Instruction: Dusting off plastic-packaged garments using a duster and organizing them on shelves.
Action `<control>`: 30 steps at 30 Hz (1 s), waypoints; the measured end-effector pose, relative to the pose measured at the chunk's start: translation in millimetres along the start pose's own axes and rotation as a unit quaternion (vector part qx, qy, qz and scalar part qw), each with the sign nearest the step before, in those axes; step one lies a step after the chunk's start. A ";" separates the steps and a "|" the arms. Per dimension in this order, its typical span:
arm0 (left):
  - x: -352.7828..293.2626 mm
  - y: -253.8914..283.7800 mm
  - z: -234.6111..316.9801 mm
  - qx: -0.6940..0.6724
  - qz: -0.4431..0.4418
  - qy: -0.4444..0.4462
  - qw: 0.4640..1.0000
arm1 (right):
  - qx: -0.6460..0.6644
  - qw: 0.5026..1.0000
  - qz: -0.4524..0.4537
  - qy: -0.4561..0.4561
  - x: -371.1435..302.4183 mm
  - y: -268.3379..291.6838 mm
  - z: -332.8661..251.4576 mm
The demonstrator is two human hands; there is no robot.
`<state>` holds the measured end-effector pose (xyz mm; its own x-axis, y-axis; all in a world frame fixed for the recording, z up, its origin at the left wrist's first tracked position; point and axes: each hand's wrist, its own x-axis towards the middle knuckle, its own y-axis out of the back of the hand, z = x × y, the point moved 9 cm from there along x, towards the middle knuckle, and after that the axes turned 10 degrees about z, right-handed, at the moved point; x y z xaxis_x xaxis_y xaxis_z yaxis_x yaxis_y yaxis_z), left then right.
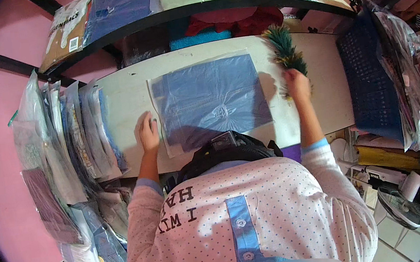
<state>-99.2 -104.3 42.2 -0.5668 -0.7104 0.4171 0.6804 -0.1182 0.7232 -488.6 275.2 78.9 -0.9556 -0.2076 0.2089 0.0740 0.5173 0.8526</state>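
White counter (330,94), bagged garment (210,96), my left hand (148,134) half-spread at its eight o'clock, right hand (298,86) gripping a duster (283,47), two o'clock.

So the top (285,216) is a long-sleeved pale pink-white thing with tiny dark dots all over, light blue cuffs (316,146) and a denim-blue placket (237,207) with round pale buttons (241,223). Dark block lettering (180,207) sits on the left chest. There's also some bulky black gear (198,160) at the waist, can't really tell what kind.
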 end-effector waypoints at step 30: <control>13.4 12.8 51.1 -0.029 -0.057 -0.113 0.992 | 0.095 0.947 0.005 0.306 -63.3 5.5 -50.3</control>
<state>-121.9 -79.9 85.2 -0.7262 -0.5179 0.4521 0.6281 -0.2325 0.7426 -413.3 249.5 94.5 -0.6069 -0.6138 0.5050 -0.0255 0.6500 0.7595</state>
